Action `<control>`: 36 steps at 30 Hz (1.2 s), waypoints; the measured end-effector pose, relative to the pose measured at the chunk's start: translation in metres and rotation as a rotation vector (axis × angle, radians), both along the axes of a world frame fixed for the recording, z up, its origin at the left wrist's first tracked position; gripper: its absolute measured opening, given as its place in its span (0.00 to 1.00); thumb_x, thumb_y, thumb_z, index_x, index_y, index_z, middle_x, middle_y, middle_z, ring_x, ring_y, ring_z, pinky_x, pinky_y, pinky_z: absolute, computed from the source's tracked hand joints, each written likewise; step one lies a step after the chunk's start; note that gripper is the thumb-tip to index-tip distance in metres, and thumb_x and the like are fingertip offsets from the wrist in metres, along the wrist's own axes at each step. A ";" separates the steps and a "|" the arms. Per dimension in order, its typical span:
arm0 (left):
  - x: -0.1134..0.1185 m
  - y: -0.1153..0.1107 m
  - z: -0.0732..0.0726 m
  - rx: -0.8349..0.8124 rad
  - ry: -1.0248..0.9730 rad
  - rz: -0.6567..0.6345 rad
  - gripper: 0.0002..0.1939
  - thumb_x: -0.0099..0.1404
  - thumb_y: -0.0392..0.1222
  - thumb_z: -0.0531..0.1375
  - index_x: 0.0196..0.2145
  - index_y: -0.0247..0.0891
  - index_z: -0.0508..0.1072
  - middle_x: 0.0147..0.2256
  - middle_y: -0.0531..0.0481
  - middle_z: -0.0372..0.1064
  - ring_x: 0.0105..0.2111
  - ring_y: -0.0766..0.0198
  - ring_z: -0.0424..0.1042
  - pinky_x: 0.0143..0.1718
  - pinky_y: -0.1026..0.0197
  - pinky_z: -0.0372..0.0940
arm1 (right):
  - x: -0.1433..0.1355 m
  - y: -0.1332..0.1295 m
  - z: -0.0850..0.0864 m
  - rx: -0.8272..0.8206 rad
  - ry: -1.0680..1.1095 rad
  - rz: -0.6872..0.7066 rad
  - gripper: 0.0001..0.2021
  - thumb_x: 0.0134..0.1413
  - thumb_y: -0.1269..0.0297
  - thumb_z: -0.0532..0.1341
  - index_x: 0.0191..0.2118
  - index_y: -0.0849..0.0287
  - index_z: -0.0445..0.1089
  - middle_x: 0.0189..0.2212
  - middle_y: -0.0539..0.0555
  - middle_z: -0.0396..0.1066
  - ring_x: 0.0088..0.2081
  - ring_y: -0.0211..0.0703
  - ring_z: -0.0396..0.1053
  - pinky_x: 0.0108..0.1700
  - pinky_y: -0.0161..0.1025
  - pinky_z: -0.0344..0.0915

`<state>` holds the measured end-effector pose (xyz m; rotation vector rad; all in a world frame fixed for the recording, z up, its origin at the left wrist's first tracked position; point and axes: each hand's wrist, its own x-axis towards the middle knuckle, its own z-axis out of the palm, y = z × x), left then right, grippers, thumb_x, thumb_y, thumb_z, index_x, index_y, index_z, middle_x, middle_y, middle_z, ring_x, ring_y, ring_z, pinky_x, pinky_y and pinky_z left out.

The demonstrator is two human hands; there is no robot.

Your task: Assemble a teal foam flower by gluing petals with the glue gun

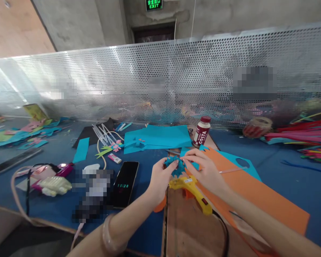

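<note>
A ruffled blue paper flower (178, 170) is held up between my two hands above the table. My left hand (158, 178) closes on its left side, thumb across the front. On the opposite side, the fingertips of my right hand (207, 173) pinch at the flower's edge; the exact petal is hidden by the fingers. Just below lies a yellow glue gun (194, 191) with a black cord. Under my right forearm spreads a large orange sheet of paper (267, 200), with a blue sheet with a cut-out hole (253, 167) partly beneath it.
Blue paper sheets (160, 135) and a Costa bottle (202, 132) stand behind my hands. To the left are a phone (125, 184), glue sticks (103, 134), a small paper flower (116, 145) and cables. Pipe cleaners (299, 137) and a tape roll (258, 126) lie right, before a perforated metal screen (109, 78).
</note>
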<state>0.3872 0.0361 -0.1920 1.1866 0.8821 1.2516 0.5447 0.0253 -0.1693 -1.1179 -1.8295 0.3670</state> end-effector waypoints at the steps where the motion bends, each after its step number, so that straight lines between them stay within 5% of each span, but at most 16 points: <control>1: 0.000 0.000 -0.001 -0.002 -0.003 0.002 0.13 0.60 0.49 0.64 0.32 0.34 0.74 0.27 0.52 0.70 0.27 0.67 0.66 0.31 0.65 0.61 | 0.000 0.000 -0.001 0.005 -0.002 0.009 0.11 0.61 0.62 0.57 0.36 0.58 0.75 0.38 0.56 0.68 0.41 0.46 0.68 0.45 0.44 0.64; 13: 0.000 0.000 -0.008 0.072 0.056 0.042 0.10 0.60 0.48 0.64 0.32 0.37 0.75 0.28 0.53 0.71 0.28 0.66 0.66 0.31 0.65 0.62 | 0.001 -0.003 -0.004 0.012 0.067 -0.011 0.11 0.64 0.62 0.54 0.34 0.57 0.72 0.36 0.56 0.70 0.41 0.45 0.68 0.44 0.43 0.65; 20: -0.001 0.002 -0.009 0.126 0.114 0.045 0.09 0.61 0.45 0.63 0.31 0.37 0.74 0.28 0.52 0.70 0.29 0.65 0.65 0.32 0.65 0.61 | -0.004 -0.008 -0.003 -0.072 0.076 -0.053 0.08 0.60 0.60 0.59 0.33 0.57 0.71 0.33 0.52 0.69 0.33 0.42 0.66 0.37 0.41 0.63; 36: -0.003 -0.001 -0.003 0.132 0.163 0.012 0.08 0.61 0.44 0.62 0.32 0.37 0.76 0.28 0.50 0.70 0.28 0.64 0.65 0.31 0.63 0.59 | 0.015 0.011 -0.013 -0.192 -0.106 -0.076 0.14 0.53 0.49 0.59 0.33 0.53 0.73 0.34 0.55 0.74 0.34 0.48 0.70 0.32 0.42 0.64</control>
